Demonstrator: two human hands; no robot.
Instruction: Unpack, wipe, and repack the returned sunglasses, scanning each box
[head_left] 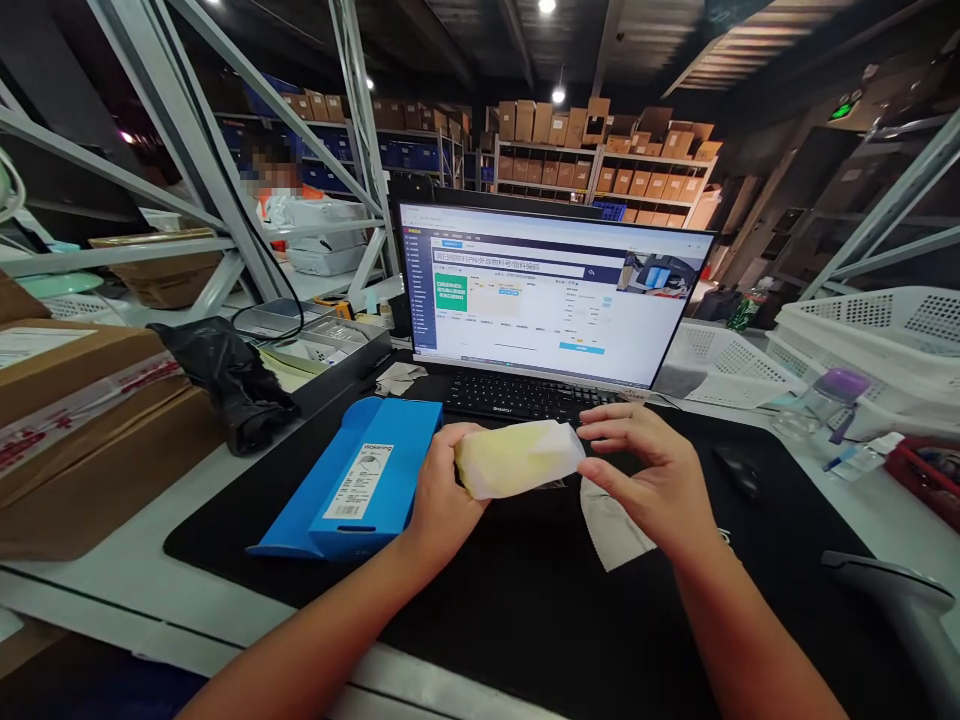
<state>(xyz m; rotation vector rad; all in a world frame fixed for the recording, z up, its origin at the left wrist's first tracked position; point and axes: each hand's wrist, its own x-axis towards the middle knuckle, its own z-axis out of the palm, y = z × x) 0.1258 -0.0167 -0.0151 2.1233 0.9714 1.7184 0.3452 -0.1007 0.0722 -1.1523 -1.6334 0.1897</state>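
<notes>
My left hand (444, 490) grips one end of a whitish-yellow wrapped packet (517, 460), held up above the black desk mat (525, 620). What is inside the wrapping cannot be seen. At the packet's other end is my right hand (652, 470), fingers apart and curved; whether a fingertip touches the wrapping is hard to tell. Beside my left hand lies a blue cardboard box (300, 500) with a white label and a raised flap. A pale cloth with a zigzag edge (611, 525) rests on the mat below my right hand.
Behind the packet stand a keyboard (517, 398) and a lit monitor (540, 300). A mouse (739, 472) and a barcode scanner (892, 590) are on the right, near white baskets (870, 330). Leftward are a brown carton (97, 440) and black plastic bag (225, 375). A person (281, 190) is farther back.
</notes>
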